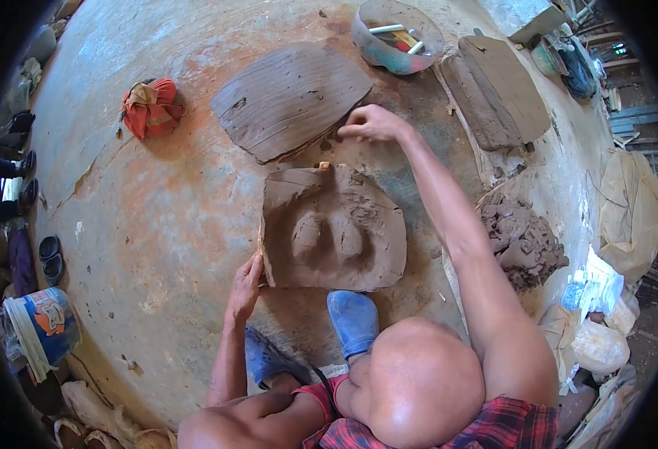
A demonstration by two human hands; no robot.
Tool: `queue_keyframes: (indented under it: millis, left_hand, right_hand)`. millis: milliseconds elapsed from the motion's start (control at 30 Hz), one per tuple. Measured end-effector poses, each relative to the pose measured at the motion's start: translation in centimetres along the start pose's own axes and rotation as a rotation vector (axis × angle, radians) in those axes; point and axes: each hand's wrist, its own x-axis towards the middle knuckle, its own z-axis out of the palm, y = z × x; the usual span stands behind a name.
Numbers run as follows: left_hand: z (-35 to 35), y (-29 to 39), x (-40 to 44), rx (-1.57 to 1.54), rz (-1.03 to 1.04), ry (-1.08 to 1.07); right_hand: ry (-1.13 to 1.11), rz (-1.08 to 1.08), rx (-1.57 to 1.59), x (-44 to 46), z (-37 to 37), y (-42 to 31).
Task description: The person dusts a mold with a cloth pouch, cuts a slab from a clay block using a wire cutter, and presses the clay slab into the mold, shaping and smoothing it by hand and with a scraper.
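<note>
Before my feet lies a rectangular mould (278,224) draped with grey-brown clay, with two rounded humps in its hollow. My left hand (247,280) grips the mould's left side near the lower corner. Beyond it lies a stack of flat, ridged clay slabs (291,97). My right hand (375,123) is at the stack's lower right edge, its fingers curled and pressed together. Small dark clay bits lie by these fingertips, and whatever they pinch is hidden. A small orange-brown block (324,165) shows at the mould's far edge.
A bowl (398,61) of tools stands at the back, near more clay slabs (512,90). A clay heap (524,243) sits right of my arm. An orange cloth bundle (153,108) and a bucket (48,322) are on the left. Another person's feet (26,179) show at the far left.
</note>
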Motion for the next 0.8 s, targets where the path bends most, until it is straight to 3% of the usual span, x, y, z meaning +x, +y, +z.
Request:
queue_keyframes:
  millis: [67, 200, 300, 367, 467, 533, 700, 800]
  left_hand:
    - [0.7, 1.3, -0.7, 0.004, -0.098, 0.051]
    - [1.1, -1.3, -0.7, -0.061, -0.107, -0.015]
    - [3.8, -2.2, -1.9, -0.180, -0.143, 0.047]
    - [4.2, -4.0, -1.9, -0.204, -0.131, 0.011]
    - [4.9, -3.6, -2.0, -0.216, -0.125, 0.007]
    - [5.0, -3.3, -2.1, -0.195, -0.122, 0.051]
    - [3.5, -2.4, -1.5, -0.263, -0.072, -0.034]
    - [0.4, -1.5, -1.1, -0.102, -0.113, -0.114]
  right_hand:
    - [0.714, -0.194, -0.064, -3.2, 1.5, 3.1]
    - [1.043, -0.010, 0.110, -11.3, 6.3, 8.0]
    - [1.201, 0.070, 0.032, -15.1, 9.5, 12.1]
    - [1.283, 0.262, -0.060, -17.7, 10.6, 13.3]
    - [1.255, 0.356, -0.075, -19.0, 10.7, 17.2]
    - [1.185, 0.309, -0.192, -18.4, 10.5, 17.4]
    - [0.932, 0.231, -0.274, -14.7, 8.6, 18.1]
    - [0.766, 0.280, -0.247, -15.3, 6.3, 16.8]
